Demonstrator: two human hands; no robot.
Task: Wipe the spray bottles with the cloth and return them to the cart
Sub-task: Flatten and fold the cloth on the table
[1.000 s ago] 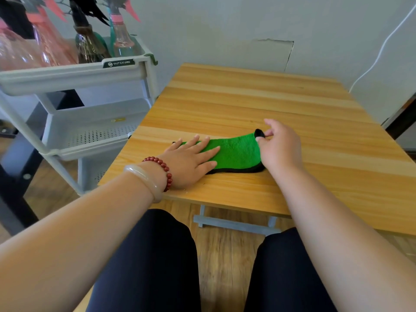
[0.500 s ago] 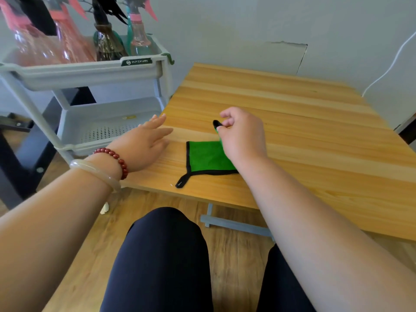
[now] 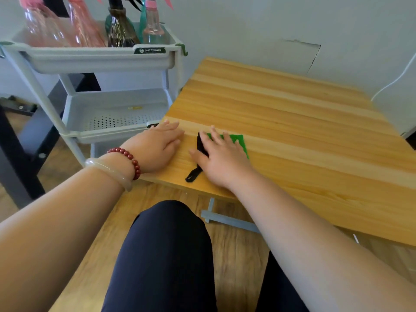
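A green cloth (image 3: 238, 143) with black edging lies folded on the wooden table (image 3: 292, 131) near its front left corner. My right hand (image 3: 221, 157) presses flat on the cloth with straight, spread fingers and covers most of it. My left hand (image 3: 157, 148) rests flat on the bare table just left of the cloth, apart from it. Several spray bottles stand in the top tray of the grey cart (image 3: 94, 57): pink bottles (image 3: 65, 25), a dark bottle (image 3: 120, 28) and a clear bottle with a pink neck (image 3: 153, 23).
The cart stands against the table's left edge; its perforated middle tray (image 3: 112, 113) holds nothing visible. A black table leg (image 3: 13, 154) is at far left. My dark-clothed knees sit below the table's front edge. A white cable (image 3: 396, 79) runs down the wall.
My right hand let go of the pinched cloth corner and now lies flat on the folded cloth. My left hand moved right onto the table corner. The view shifted left and closer.
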